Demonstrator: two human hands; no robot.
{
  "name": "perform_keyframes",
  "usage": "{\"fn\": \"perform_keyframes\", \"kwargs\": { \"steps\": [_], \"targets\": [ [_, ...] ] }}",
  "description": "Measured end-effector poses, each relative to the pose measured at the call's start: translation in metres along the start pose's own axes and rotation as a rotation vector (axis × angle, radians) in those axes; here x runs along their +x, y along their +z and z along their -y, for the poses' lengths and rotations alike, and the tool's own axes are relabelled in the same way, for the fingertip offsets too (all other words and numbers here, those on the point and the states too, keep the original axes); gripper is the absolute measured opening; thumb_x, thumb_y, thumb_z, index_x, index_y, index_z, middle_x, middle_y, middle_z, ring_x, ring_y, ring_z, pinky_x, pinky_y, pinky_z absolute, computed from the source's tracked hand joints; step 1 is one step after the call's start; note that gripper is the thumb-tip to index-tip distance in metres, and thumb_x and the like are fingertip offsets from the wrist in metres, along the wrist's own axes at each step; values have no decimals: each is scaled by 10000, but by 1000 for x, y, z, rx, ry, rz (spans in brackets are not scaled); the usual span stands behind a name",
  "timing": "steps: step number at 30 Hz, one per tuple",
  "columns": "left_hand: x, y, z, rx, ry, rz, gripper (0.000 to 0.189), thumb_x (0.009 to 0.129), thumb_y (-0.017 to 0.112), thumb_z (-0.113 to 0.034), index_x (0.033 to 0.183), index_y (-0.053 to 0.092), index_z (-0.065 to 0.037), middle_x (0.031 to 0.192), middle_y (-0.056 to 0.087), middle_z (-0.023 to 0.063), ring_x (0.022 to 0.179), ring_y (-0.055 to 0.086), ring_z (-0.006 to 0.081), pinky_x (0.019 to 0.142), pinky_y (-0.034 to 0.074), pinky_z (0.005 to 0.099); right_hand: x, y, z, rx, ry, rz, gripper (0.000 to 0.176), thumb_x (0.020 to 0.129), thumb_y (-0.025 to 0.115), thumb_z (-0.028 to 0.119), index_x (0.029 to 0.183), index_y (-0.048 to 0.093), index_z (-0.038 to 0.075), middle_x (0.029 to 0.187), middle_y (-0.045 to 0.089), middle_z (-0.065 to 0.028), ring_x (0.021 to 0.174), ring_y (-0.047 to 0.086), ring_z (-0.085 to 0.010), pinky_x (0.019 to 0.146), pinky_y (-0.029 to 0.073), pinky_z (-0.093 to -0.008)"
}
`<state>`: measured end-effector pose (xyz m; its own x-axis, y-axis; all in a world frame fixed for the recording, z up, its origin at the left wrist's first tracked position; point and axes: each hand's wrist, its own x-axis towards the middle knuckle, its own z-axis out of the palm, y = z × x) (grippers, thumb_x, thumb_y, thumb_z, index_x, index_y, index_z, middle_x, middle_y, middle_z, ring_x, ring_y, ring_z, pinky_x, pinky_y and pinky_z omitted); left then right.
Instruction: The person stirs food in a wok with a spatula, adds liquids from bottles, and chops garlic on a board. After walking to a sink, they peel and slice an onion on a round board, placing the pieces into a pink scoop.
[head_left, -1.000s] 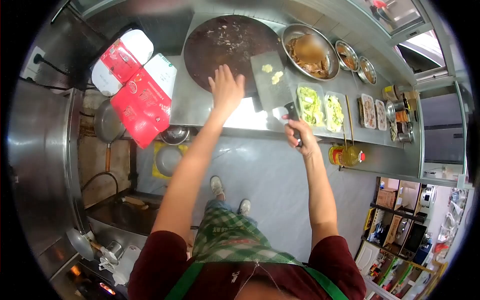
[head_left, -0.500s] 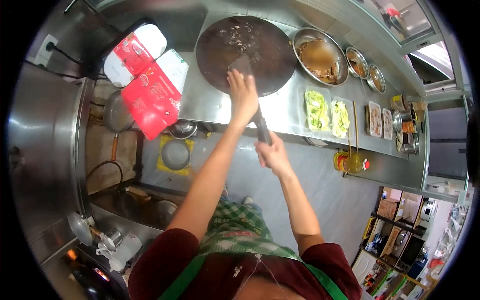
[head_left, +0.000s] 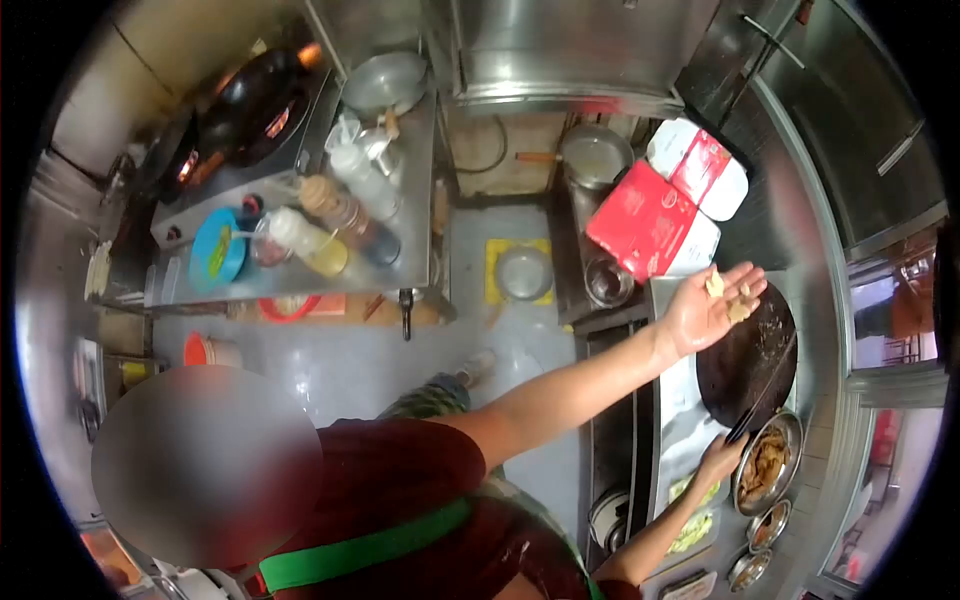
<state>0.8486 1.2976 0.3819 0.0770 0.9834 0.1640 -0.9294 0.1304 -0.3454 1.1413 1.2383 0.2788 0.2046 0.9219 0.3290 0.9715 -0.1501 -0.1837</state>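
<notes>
My left hand point(head_left: 705, 312) is turned palm up above the near edge of the round dark cutting board point(head_left: 722, 375), fingers spread. Several pale yellow food pieces point(head_left: 738, 308) lie on its palm and fingers; they look crushed, like garlic, though I cannot make out the exact kind. The black handle of a cleaver point(head_left: 768, 392) is in my right hand point(head_left: 722, 461), beside the board. Its blade shows nearly edge-on, slanting over the board. Small scraps are scattered on the board's surface.
A steel bowl of brown food point(head_left: 768, 465) stands beside the board, with small steel bowls point(head_left: 770, 523) past it. An opened red carton point(head_left: 640, 222) lies at the counter's other end. Across the aisle are a wok point(head_left: 255, 105) over flame, sauce bottles point(head_left: 365, 232) and a blue bowl point(head_left: 232, 262).
My view has swung left toward the stove. My left hand has lifted off the cleaver blade and turned palm up with pale pieces on it. My right hand still holds the cleaver.
</notes>
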Motion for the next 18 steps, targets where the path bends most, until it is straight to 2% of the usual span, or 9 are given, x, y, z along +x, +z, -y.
{"fn": "perform_keyframes", "kwargs": {
  "steps": [1,4,7,10,11,12,13,14,18],
  "targets": [
    [-12,1,-3,-36,10,57,357,894,377,-244,1083,517,24,1109,556,163,1068,508,301,886,430,405,14,0,-1,-52,121,35,459,790,593,160,1216,479,32,908,634,-224,747,628,-367,621,490,-441],
    [-48,10,-27,-223,-13,136,386,867,446,-173,1155,455,83,1184,496,226,1147,455,340,1000,370,438,32,13,-8,-145,-34,-41,428,815,604,283,1138,491,26,863,637,-223,748,623,-382,641,496,-451],
    [-79,31,-56,-166,138,-27,392,863,432,-125,1203,418,69,1250,450,206,1174,435,319,1042,317,436,52,29,7,-279,123,128,505,852,503,481,1075,498,28,913,619,-235,845,610,-379,711,486,-451],
    [-137,13,-70,-113,-22,8,357,882,428,-174,1172,470,31,1184,519,181,1109,496,310,970,394,428,44,43,7,-75,48,117,540,866,479,479,1143,519,18,1061,556,-251,956,557,-367,797,448,-458],
    [-163,2,-69,-56,-47,-40,355,884,437,-196,1163,487,17,1154,546,170,1072,525,307,932,432,421,48,52,1,-228,-46,105,522,851,517,451,1105,537,-5,1012,555,-244,917,546,-370,778,451,-456],
    [-191,-4,-65,10,-92,-254,350,885,449,-238,1126,519,5,1071,591,139,987,573,288,855,486,400,53,62,-6,-384,-138,79,505,836,555,422,1067,556,-27,964,553,-237,878,534,-374,760,453,-454],
    [-224,2,-62,-124,-269,-159,304,871,488,-229,1062,544,1,1018,599,124,942,587,259,815,508,367,63,65,0,-297,54,98,489,822,588,378,1042,550,-57,975,537,-256,868,530,-386,761,457,-445],
    [-259,0,-61,-174,-323,-416,237,851,532,-202,987,559,-10,965,604,101,918,593,220,782,518,333,56,51,7,-221,-130,-84,465,825,594,337,1021,540,-81,991,526,-267,873,526,-406,759,458,-451],
    [-424,-60,-137,125,-457,-250,123,883,440,-84,903,541,-16,830,575,67,807,570,151,769,480,245,25,-8,121,184,-322,-247,307,868,552,235,1043,562,-16,981,545,-186,885,544,-355,748,451,-433]
  ]
}}
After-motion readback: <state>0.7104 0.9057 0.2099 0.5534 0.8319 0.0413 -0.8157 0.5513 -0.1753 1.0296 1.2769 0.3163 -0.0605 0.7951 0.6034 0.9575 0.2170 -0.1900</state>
